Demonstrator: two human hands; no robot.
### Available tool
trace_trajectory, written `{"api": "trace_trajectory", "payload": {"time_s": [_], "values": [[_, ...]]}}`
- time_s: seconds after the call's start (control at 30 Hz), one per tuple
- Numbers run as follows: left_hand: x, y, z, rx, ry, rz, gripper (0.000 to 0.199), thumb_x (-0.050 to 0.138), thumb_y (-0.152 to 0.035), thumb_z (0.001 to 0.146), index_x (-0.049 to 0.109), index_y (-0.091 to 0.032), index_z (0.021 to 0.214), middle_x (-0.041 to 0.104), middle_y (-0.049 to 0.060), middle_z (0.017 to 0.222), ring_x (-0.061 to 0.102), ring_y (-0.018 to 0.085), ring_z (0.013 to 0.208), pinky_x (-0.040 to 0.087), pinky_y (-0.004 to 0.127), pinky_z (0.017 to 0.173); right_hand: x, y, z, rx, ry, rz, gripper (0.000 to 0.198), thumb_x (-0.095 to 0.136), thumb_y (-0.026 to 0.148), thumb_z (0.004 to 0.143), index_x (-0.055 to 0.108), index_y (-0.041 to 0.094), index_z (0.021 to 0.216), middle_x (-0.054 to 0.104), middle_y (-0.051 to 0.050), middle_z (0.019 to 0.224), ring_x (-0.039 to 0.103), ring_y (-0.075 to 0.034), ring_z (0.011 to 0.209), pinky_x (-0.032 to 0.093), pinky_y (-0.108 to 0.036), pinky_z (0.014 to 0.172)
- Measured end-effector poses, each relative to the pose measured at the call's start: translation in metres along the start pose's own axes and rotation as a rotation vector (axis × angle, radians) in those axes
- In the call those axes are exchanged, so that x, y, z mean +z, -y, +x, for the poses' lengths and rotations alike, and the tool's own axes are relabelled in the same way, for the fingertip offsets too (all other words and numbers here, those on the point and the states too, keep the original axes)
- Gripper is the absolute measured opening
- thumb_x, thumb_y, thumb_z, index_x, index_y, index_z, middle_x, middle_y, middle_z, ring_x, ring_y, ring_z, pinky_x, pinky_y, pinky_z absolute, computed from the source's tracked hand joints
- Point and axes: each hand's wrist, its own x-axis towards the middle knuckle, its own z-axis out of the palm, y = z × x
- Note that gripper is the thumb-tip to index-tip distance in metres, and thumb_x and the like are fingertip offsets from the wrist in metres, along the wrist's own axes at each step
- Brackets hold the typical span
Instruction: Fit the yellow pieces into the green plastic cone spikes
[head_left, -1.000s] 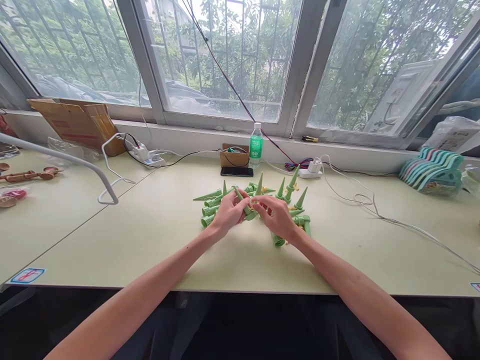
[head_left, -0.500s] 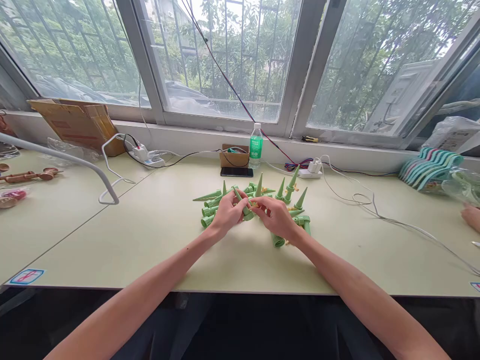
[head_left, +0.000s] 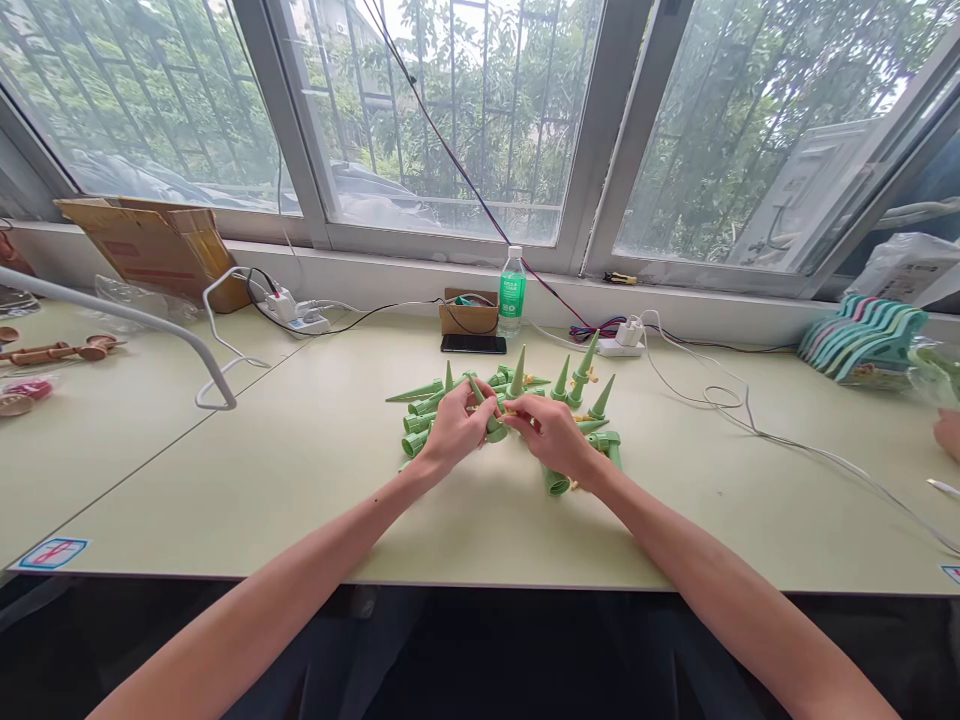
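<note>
My left hand point(head_left: 459, 425) is closed around a green plastic watering spike point(head_left: 495, 431), its wide collar end low and toward me. My right hand point(head_left: 546, 428) pinches at the spike's side, fingertips touching or nearly touching those of my left. A small yellowish piece shows between the right fingertips, mostly hidden. Several more green spikes lie or stand around both hands, among them an upright cone point(head_left: 518, 373) just behind. To the right of my right hand stand others, such as a tall spike point(head_left: 582, 372) with a yellow valve. Below it lies a green tube point(head_left: 556, 482).
Behind the spikes are a phone point(head_left: 474, 344), a small cardboard box point(head_left: 469, 316) and a green-labelled bottle point(head_left: 511, 292). White cables point(head_left: 757, 430) run across the right side. Teal hangers point(head_left: 862, 340) stand far right, near another person's hand point(head_left: 947, 432). A grey metal bar point(head_left: 150, 318) crosses at left.
My hands stay almost in place on the spike, with only a slight shift of the fingers. At the far right, the other person's hand and a plastic bag have moved a little.
</note>
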Motion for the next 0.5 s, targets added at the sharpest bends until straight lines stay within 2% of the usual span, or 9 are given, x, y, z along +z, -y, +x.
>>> {"api": "trace_trajectory", "payload": {"time_s": [0.2,0.5], "values": [[-0.0009,0.0043,0.0008,0.042,-0.002,0.066,0.016,0.055,-0.034,0.085,0.051,-0.018,0.084,0.061,-0.001,0.07,0.045,0.006,0.039,0.038,0.02,0.038,0.0007,-0.0008,-0.0001,0.004,0.024,-0.02,0.01,0.055,0.022,0.092,0.063,0.018,0.087,0.065,-0.003,0.076,0.055,-0.014,0.064,0.042,-0.025,0.06],[-0.0025,0.0071,0.0004,0.144,-0.009,0.208,0.015,0.053,-0.033,0.086,0.052,-0.019,0.085,0.06,-0.001,0.071,0.048,0.007,0.045,0.038,0.021,0.044,-0.0015,0.0022,-0.0002,0.006,0.093,-0.082,0.024,0.049,0.026,0.095,0.053,0.019,0.072,0.058,-0.002,0.068,0.048,-0.013,0.059,0.037,-0.025,0.059]]}}
